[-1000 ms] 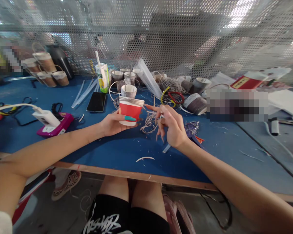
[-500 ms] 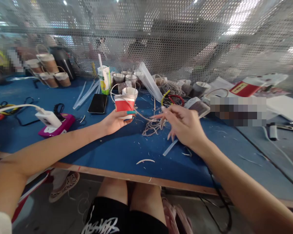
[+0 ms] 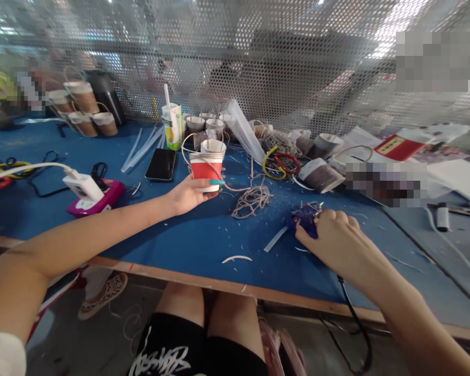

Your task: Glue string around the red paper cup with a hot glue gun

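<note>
My left hand (image 3: pixel 191 194) is wrapped round a red and white paper cup (image 3: pixel 204 166), held upright over the blue table. A thin cord runs from the cup to a loose tangle of cord (image 3: pixel 253 201) on the tabletop. Over to the right, my right hand (image 3: pixel 335 235) is closed round a blue glue gun (image 3: pixel 306 216), its grip mostly hidden by the fingers. A clear glue stick (image 3: pixel 276 238) sticks out of the gun's left end, and a black cable (image 3: pixel 348 300) drops from under the hand past the table edge.
Behind the cup stand a drink carton (image 3: pixel 172 127) and a black phone (image 3: pixel 160 164). Several cord-wrapped cups (image 3: pixel 195 124) line the mesh screen (image 3: pixel 203 62). Yellow and red rings (image 3: pixel 274 163) lie mid-table. A purple power strip (image 3: pixel 112 197) sits at left.
My right hand has left the space above the cord tangle, moved right and down, and closed on the glue gun. My left hand still holds the cup. The view has shifted slightly.
</note>
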`<action>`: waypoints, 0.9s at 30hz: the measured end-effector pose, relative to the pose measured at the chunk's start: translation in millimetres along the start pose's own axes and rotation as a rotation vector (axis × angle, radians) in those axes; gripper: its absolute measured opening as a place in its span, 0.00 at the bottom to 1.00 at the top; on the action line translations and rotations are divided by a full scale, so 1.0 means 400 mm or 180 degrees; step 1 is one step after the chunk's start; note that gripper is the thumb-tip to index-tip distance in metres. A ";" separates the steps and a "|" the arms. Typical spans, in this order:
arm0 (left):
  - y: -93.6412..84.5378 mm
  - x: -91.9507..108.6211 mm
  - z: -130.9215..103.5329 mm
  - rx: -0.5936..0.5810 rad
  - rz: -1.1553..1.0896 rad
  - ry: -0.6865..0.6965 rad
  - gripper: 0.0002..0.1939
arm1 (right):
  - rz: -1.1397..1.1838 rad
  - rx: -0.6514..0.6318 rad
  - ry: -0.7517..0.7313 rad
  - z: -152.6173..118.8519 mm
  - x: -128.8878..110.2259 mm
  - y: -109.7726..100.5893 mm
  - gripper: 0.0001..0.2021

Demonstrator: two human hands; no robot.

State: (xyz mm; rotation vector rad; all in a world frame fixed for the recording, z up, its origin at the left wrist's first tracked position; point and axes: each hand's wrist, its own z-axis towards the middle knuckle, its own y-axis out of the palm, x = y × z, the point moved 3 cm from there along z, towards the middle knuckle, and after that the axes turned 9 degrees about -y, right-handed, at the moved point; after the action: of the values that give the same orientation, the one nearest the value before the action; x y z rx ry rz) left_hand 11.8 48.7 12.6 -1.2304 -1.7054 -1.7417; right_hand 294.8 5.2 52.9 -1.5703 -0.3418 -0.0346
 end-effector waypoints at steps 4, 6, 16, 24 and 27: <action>-0.001 -0.001 0.000 0.0022 -0.0086 -0.0041 0.33 | 0.0108 0.0350 0.0006 -0.027 -0.003 0.029 0.20; -0.002 -0.001 0.001 -0.0009 -0.0069 -0.0064 0.31 | -0.0092 0.0522 0.0017 -0.041 -0.006 0.037 0.19; -0.006 -0.014 0.009 0.0085 0.0213 0.0133 0.25 | 0.2086 0.1551 -0.0319 -0.004 0.017 -0.038 0.08; -0.005 -0.014 0.005 0.0195 0.0518 0.0221 0.26 | 0.5000 0.1002 -0.1845 0.083 -0.114 -0.139 0.12; 0.006 -0.016 -0.002 0.0237 0.0644 0.0182 0.25 | 0.4811 0.1190 -0.1849 0.104 -0.137 -0.100 0.15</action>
State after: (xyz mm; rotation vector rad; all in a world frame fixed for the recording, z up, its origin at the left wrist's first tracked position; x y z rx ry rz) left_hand 16.8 45.7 8.8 -1.2605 -1.5410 -1.5658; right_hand 225.0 34.8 77.5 -1.0998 0.4426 1.5649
